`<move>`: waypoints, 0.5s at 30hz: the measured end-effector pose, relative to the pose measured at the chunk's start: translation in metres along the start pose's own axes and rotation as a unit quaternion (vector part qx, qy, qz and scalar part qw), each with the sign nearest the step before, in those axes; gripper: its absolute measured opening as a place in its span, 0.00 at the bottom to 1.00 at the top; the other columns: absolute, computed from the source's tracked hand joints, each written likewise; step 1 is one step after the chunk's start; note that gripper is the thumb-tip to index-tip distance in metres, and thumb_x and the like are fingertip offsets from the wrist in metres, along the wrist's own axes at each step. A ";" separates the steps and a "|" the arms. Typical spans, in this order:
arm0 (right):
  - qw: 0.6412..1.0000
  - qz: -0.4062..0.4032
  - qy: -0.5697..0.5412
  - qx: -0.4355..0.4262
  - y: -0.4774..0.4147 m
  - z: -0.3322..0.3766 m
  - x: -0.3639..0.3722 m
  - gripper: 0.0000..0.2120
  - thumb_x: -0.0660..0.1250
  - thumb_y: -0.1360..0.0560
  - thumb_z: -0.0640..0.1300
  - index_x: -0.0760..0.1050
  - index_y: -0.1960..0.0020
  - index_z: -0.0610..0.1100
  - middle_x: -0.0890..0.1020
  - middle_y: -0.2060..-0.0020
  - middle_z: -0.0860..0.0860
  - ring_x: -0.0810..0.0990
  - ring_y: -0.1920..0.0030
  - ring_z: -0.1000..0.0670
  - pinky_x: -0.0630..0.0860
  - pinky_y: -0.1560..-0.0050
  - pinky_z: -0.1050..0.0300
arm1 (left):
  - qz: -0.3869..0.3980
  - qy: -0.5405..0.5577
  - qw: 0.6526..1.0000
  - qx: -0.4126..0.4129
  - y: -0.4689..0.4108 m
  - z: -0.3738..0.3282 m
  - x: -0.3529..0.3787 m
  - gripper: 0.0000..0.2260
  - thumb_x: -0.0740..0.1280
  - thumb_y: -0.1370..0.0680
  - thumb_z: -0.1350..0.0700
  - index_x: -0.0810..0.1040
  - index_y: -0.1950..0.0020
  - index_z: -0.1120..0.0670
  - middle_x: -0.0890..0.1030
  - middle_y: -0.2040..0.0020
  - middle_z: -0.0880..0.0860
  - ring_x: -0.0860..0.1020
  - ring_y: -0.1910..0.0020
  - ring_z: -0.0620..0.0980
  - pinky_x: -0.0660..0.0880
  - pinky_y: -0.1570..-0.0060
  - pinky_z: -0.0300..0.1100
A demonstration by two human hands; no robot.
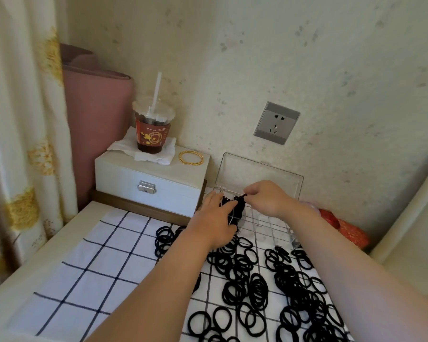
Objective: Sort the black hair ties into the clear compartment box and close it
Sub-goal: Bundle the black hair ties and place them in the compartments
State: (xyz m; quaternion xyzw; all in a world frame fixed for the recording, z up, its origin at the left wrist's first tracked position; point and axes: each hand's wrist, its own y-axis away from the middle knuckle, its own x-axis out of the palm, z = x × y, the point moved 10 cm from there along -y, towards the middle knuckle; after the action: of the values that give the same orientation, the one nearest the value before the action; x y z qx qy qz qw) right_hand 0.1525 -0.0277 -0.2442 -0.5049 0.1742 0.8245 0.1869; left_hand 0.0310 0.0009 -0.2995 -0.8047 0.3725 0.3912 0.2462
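1. The white cloth with a dark grid [104,255] carries most of the loose black elastic hair ties [257,290], still unsorted.
2. The clear plastic compartment box [267,222] stands by the wall with its lid upright. Few compartments hold ties, so this looks early, with closing still to do.
3. The left hand [215,220] presses straight fingers onto ties inside.
4. The right hand [267,198] pinches a small bunch of ties [240,206] over the box.

Materials and finishes
The compartment box [267,222] is moulded in clear glossy plastic; the hair ties [257,287] are finished in matt black fabric; the checked cloth [104,255] is smooth.
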 end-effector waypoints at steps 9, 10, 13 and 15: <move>0.939 0.002 0.312 -0.146 0.025 0.017 0.042 0.27 0.46 0.28 0.53 0.81 0.45 0.52 0.82 0.43 0.57 0.72 0.36 0.50 0.60 0.35 0.48 | -0.014 0.029 0.999 0.004 -0.002 0.000 -0.003 0.33 0.65 0.22 0.50 0.54 0.20 0.48 0.50 0.19 0.51 0.41 0.21 0.48 0.51 0.24 0.50; 0.937 0.007 0.320 -0.139 0.024 0.018 0.046 0.28 0.45 0.29 0.54 0.81 0.46 0.52 0.82 0.43 0.57 0.70 0.35 0.51 0.58 0.33 0.46 | -0.016 0.026 1.000 0.006 -0.002 0.001 -0.003 0.33 0.65 0.22 0.50 0.54 0.20 0.48 0.50 0.19 0.50 0.41 0.21 0.48 0.52 0.24 0.50; 0.939 0.017 0.319 -0.130 0.020 0.018 0.050 0.24 0.46 0.29 0.54 0.81 0.53 0.50 0.82 0.48 0.57 0.69 0.36 0.52 0.52 0.28 0.42 | -0.016 0.011 1.000 0.012 0.000 0.002 -0.003 0.32 0.65 0.22 0.49 0.54 0.20 0.47 0.49 0.19 0.50 0.40 0.21 0.47 0.52 0.24 0.50; 0.950 0.018 0.285 -0.126 0.018 0.016 0.045 0.16 0.53 0.27 0.52 0.79 0.56 0.50 0.82 0.53 0.55 0.71 0.40 0.51 0.54 0.28 0.42 | -0.013 0.004 1.000 0.016 0.001 0.001 -0.002 0.33 0.66 0.21 0.49 0.54 0.20 0.47 0.49 0.19 0.50 0.40 0.21 0.47 0.51 0.24 0.50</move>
State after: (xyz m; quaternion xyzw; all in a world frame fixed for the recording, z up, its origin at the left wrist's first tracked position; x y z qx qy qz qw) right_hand 0.1123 -0.0297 -0.2757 -0.7349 0.1237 0.6649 0.0495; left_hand 0.0290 0.0020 -0.2982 -0.8069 0.3691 0.3790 0.2627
